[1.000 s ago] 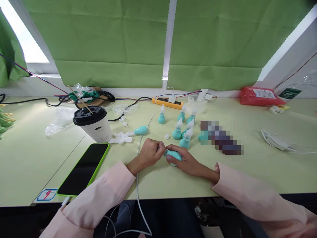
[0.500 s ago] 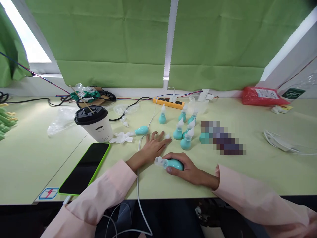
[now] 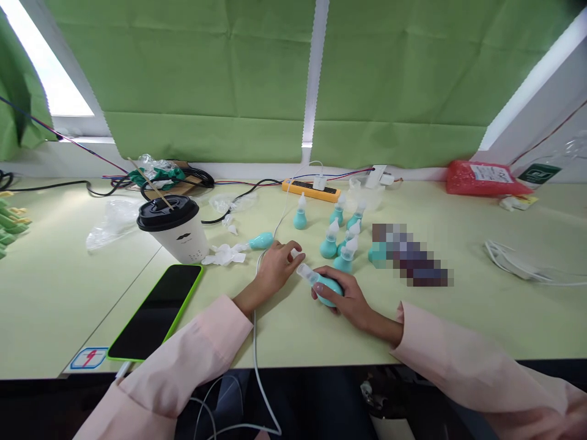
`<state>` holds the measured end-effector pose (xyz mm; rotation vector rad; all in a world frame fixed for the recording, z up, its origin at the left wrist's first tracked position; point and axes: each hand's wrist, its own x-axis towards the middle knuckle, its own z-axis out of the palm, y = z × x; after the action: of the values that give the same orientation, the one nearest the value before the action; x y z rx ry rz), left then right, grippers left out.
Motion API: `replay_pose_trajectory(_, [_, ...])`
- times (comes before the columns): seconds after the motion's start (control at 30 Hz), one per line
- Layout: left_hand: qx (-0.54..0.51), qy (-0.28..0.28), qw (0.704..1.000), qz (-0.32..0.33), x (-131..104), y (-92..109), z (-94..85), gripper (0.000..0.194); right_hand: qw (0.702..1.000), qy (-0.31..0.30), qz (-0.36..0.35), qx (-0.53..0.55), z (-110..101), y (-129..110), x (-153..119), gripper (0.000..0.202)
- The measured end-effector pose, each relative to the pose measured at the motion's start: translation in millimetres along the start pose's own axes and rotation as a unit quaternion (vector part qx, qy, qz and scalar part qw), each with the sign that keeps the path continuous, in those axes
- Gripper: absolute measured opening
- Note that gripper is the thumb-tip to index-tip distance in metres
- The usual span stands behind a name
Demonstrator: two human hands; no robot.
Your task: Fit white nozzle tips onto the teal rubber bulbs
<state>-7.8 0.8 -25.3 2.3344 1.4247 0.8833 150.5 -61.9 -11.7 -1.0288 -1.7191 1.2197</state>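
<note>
My right hand (image 3: 345, 294) is wrapped around a teal bulb nasal aspirator (image 3: 328, 291), its clear open-ended collar pointing left and up. Just left of that collar, my left hand (image 3: 276, 266) pinches a small whitish translucent tip (image 3: 296, 253) between thumb and fingers. The tip and the collar are close but apart. Beyond my hands stand several teal aspirators with clear pointed nozzles, among them a near aspirator (image 3: 343, 260) and a lone one (image 3: 299, 218). Another aspirator (image 3: 261, 241) lies on its side behind my left hand, beside loose translucent pieces (image 3: 224, 254).
A lidded paper cup (image 3: 177, 232) and a green-cased phone (image 3: 156, 311) are at left. A white cable (image 3: 255, 342) runs under my left wrist. Toward the back lie a yellow power strip (image 3: 312, 190) and a red package (image 3: 486, 178). A pixelated patch covers something at right.
My left hand, spread flat on the table before, has drawn its fingers in and picked up the small tip. My right hand has lifted the aspirator slightly up and right, tilting its collar upward.
</note>
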Motion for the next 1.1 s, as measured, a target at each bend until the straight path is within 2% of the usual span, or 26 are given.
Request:
replay_pose_trajectory(0.17, [-0.043,0.020,0.997,-0.059,0,1,-1.1,0.017,0.999,0.011,0.028,0.025,0,0,3,0.026])
replay_pose_trajectory(0.27, [-0.209,0.028,0.971,-0.114,1,4,-5.5,0.026,0.999,0.028,0.025,0.005,0,2,5,0.026])
replay_pose_trajectory(0.33, [-0.364,-0.001,0.920,-0.143,1,6,-8.8,0.031,0.999,0.039,0.024,-0.010,0,3,6,0.026])
replay_pose_trajectory(0.43, [-0.542,-0.051,0.824,-0.159,2,7,-12.9,0.026,0.998,0.054,0.025,-0.022,-1,6,7,0.026])
replay_pose_trajectory(0.53, [-0.634,-0.090,0.751,-0.160,2,8,-15.9,0.022,0.997,0.070,0.028,-0.025,-2,8,9,0.027])
replay_pose_trajectory(0.6, [-0.665,-0.105,0.723,-0.156,2,9,-17.3,0.019,0.996,0.080,0.029,-0.021,-2,9,10,0.028])
replay_pose_trajectory(0.63, [-0.672,-0.109,0.717,-0.154,2,10,-17.8,0.019,0.996,0.085,0.028,-0.019,-2,9,10,0.028])
replay_pose_trajectory(0.7, [-0.664,-0.115,0.723,-0.148,1,12,-18.5,0.023,0.995,0.090,0.028,-0.017,-2,9,11,0.028])
replay_pose_trajectory(0.83, [-0.609,-0.128,0.771,-0.139,-1,17,-18.9,0.031,0.995,0.096,0.030,-0.020,-1,9,11,0.028])
replay_pose_trajectory(0.9, [-0.597,-0.130,0.779,-0.137,-2,18,-18.4,0.029,0.994,0.101,0.023,-0.022,-1,9,10,0.028])
replay_pose_trajectory(0.97, [-0.605,-0.130,0.773,-0.141,-2,18,-17.2,0.027,0.994,0.105,0.011,-0.027,-1,10,10,0.027])
replay_pose_trajectory(1.1, [-0.648,-0.124,0.735,-0.154,-2,14,-14.1,0.022,0.992,0.116,-0.005,-0.046,0,12,9,0.024])
